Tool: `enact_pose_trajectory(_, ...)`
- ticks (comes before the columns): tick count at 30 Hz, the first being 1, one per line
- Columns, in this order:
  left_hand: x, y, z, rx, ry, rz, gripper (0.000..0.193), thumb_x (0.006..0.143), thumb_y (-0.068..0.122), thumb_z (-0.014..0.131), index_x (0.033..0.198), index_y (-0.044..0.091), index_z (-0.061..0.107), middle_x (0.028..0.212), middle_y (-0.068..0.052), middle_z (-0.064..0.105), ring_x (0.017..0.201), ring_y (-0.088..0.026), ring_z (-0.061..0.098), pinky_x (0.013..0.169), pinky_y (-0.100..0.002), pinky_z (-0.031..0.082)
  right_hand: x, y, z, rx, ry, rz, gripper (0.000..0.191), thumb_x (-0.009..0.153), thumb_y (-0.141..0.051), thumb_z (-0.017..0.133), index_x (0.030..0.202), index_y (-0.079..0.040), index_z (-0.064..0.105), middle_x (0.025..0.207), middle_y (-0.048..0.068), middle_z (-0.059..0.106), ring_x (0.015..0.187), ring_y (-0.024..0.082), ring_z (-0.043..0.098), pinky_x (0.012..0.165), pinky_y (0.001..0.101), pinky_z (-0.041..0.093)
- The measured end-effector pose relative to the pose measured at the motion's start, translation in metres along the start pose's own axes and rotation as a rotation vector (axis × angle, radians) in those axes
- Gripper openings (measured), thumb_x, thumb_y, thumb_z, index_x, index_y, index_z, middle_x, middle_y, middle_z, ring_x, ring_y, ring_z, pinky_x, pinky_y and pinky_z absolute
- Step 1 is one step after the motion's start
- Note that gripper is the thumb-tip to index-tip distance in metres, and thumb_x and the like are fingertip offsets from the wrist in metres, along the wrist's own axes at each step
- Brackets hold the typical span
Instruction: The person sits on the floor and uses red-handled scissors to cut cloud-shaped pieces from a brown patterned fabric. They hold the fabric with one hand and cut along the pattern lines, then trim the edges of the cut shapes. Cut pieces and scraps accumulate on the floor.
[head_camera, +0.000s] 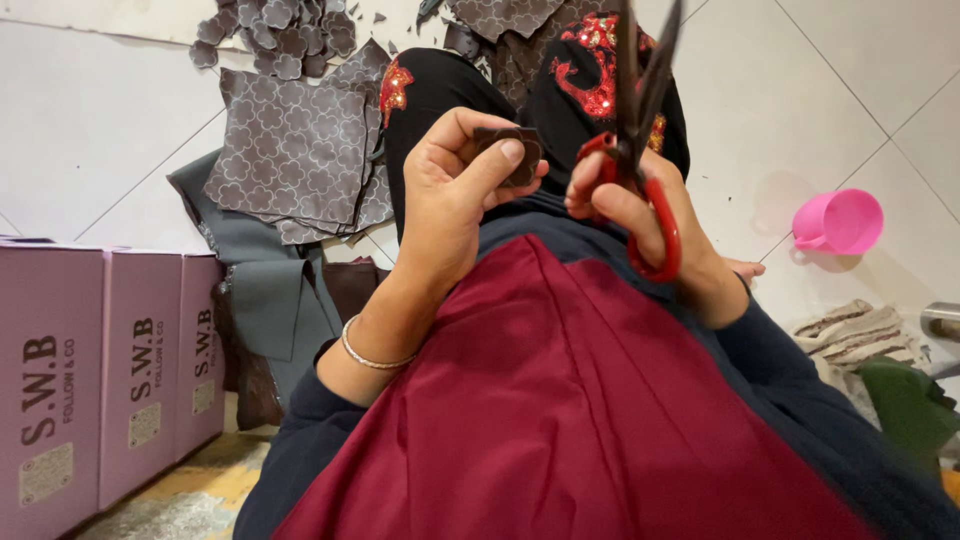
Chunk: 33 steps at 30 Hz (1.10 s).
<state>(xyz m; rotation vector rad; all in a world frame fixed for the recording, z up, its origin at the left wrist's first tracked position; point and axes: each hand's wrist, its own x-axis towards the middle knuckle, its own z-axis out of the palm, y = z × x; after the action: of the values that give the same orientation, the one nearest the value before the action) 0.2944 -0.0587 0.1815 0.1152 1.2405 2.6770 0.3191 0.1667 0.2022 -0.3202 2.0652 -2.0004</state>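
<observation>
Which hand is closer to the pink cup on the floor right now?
Right. The right hand, holding the red scissors, sits between the left hand and the pink cup; the left hand pinches a small fabric piece farther away.

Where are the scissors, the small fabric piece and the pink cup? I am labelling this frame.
scissors (655, 215): head view, on the red handle loop.
fabric piece (527, 165): head view, on its bare right part beside the thumb.
pink cup (848, 220): head view, on its open mouth.

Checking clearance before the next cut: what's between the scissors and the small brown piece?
Nothing in the head view: scissors in the right hand stand beside the brown piece pinched by the left hand.
</observation>
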Motion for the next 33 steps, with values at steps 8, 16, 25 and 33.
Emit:
enact_pose_trajectory(8,-0.007,0.006,0.002,0.052,0.039,0.071,0.019,0.098,0.001,0.070,0.117,-0.002,0.066,0.102,-0.008,0.072,0.089,-0.014,0.072,0.080,-0.028,0.063,-0.017,0.022,-0.013,-0.539,0.012,-0.003,0.032,0.093,-0.034,0.072,0.099,-0.004,0.065,0.085,0.002,0.059,0.077,0.009,0.053,0.071,0.0249,0.044)
enact_pose_trajectory(16,-0.012,0.011,0.004,0.079,0.060,0.136,0.022,0.099,0.000,0.072,0.120,-0.002,0.067,0.102,-0.008,0.073,0.086,-0.012,0.071,0.080,-0.026,0.060,-0.024,0.022,-0.005,-0.552,-0.046,0.073,0.014,0.083,-0.014,0.075,0.086,-0.003,0.067,0.079,0.002,0.062,0.069,0.007,0.059,0.061,0.0251,0.047)
enact_pose_trajectory(25,-0.015,0.019,0.005,0.127,0.092,0.149,0.026,0.097,-0.002,0.072,0.123,-0.001,0.068,0.105,-0.003,0.073,0.092,-0.007,0.069,0.081,-0.023,0.060,-0.025,0.024,-0.002,-0.580,-0.071,0.023,0.020,0.081,-0.015,0.081,0.084,-0.002,0.067,0.075,0.002,0.061,0.063,0.006,0.056,0.057,0.0238,0.044)
enact_pose_trajectory(33,-0.013,0.019,0.003,0.135,0.072,0.182,0.027,0.098,-0.004,0.074,0.124,-0.002,0.067,0.103,-0.004,0.073,0.089,-0.007,0.068,0.081,-0.022,0.058,-0.025,0.026,-0.001,-0.596,-0.041,-0.022,0.023,0.079,-0.017,0.083,0.080,-0.002,0.066,0.073,0.002,0.061,0.060,0.007,0.055,0.055,0.0245,0.042)
